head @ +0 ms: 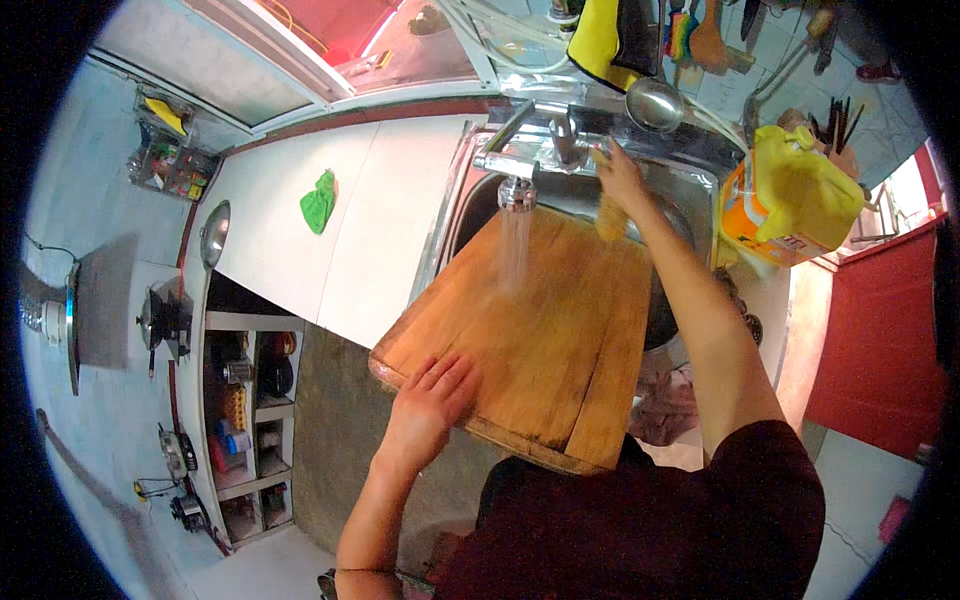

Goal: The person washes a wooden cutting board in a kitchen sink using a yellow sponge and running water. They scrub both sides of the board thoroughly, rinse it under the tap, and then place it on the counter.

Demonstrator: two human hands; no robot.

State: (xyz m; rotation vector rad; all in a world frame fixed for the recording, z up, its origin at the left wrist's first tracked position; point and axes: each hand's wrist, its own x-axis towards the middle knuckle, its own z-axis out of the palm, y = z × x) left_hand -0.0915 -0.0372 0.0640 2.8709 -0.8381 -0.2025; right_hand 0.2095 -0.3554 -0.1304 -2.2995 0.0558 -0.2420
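A large wooden cutting board (525,337) lies tilted across the sink (701,180), its near end against the person's dark shirt. Water runs onto it from the metal faucet (517,191). My left hand (442,386) rests on the board's near left edge with the fingers on its top face. At the faucet's base, my right hand (619,176) reaches to the handle; a yellowish brush or scrubber (611,217) hangs below its palm, blurred. How the right fingers close is hard to see.
A green cloth (319,202) lies on the white counter (375,195). Right of the sink stands a yellow and orange plastic jug (795,199). A ladle (654,105) and other utensils hang behind the faucet. Shelves (251,412) stand at the left.
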